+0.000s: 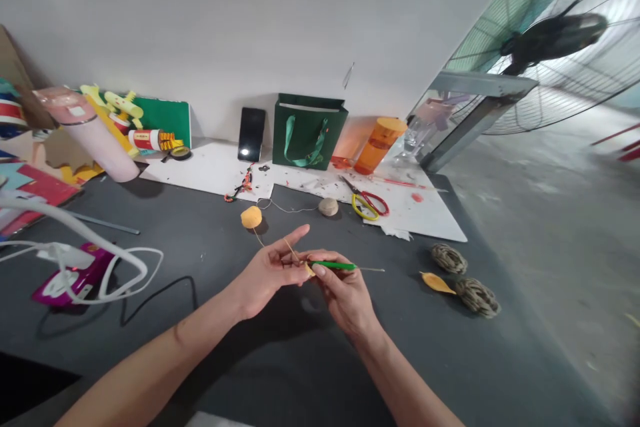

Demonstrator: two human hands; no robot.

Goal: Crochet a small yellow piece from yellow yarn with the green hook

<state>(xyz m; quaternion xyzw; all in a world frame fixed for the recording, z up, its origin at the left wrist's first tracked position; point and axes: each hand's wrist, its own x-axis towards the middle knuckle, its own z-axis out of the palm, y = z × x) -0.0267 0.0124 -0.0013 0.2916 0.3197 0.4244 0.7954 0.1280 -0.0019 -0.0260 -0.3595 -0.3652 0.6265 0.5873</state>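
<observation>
My right hand (345, 290) is closed round a crochet hook (335, 265) with a green handle, its thin metal shaft sticking out to the right. Between the fingertips of both hands is a small yellow crocheted piece (310, 270), mostly covered by fingers. My left hand (273, 270) pinches that piece, its index finger raised with yellow yarn running over it. The yarn leads back to a yellow ball (251, 217) on the dark table. A beige yarn ball (329, 207) lies farther right, its strand trailing left.
Scissors (370, 204), a green paper bag (309, 132), a phone (251, 134) and an orange container (379, 145) are at the back. Grey-green yarn bundles (477, 297) and a yellow leaf-shaped piece (437, 282) lie right. A purple power strip (75, 275) with white cables is left.
</observation>
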